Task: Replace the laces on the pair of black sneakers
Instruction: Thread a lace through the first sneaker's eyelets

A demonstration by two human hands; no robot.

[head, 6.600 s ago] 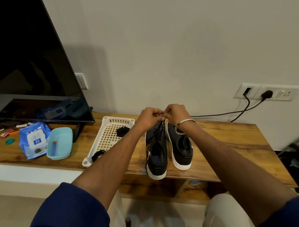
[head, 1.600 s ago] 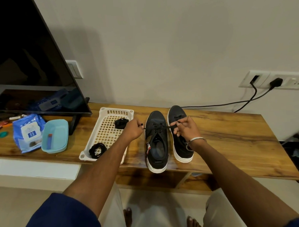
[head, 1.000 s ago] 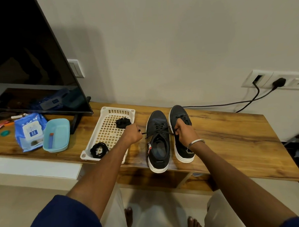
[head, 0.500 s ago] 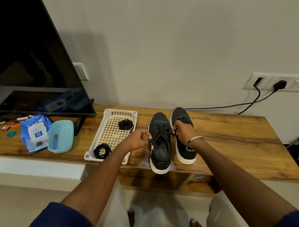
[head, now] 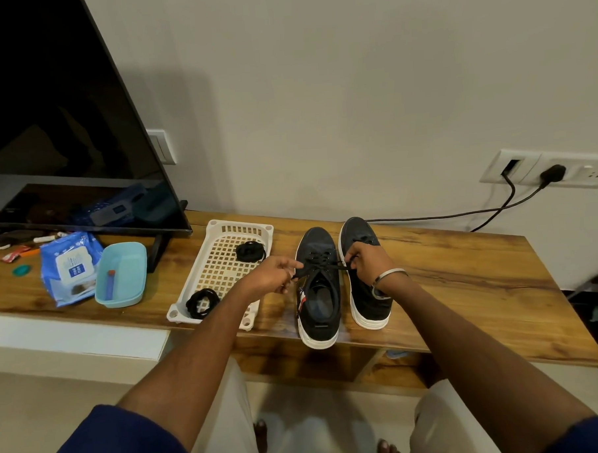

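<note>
Two black sneakers with white soles stand side by side on the wooden table, toes toward the wall. The left sneaker carries a black lace through its eyelets. My left hand pinches one end of that lace at the shoe's left side. My right hand pinches the other end at its right side, over the right sneaker. The lace runs taut between both hands across the tongue. My right hand hides most of the right sneaker's lacing.
A white slotted basket left of the shoes holds two coiled black laces. Further left lie a blue tub, a wipes pack and a TV. Black cables run along the wall to a socket.
My hands came down from above the shoes, where they held the lace ends together, and spread apart to either side of the left sneaker, pulling the lace across it.
</note>
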